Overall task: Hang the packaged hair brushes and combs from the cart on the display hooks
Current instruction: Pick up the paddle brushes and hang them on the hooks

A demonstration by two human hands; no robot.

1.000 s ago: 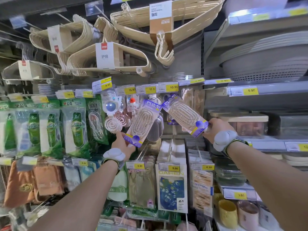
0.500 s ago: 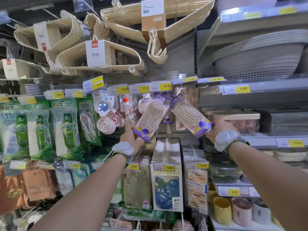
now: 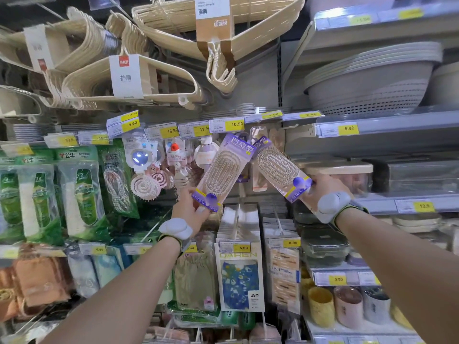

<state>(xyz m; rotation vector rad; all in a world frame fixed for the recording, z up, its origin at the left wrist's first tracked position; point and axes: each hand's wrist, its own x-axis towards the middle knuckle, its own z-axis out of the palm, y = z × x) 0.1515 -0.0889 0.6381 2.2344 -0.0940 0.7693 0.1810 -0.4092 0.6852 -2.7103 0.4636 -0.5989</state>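
Purple-carded brush pack (image 3: pixel 221 170) is pinched at its bottom end by my L hand (image 3: pixel 188 207) fingers, top tilted up-right just under the 10.90 tag (image 3: pixel 227 125). 2nd pack (image 3: pixel 278 167): R hand (image 3: pixel 320 192) fingers curl round its lower end, top leaning left beside the 1st. Neither looks hooked yet. Cart's out of view, so can't tell how much stock is left.

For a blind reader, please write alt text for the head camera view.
A person's left hand grips the left hair brush and the right hand grips the right hair brush, both packaged, by their lower ends, purple tops leaning together under the 10.90 price tag. Cream clothes hangers hang above.
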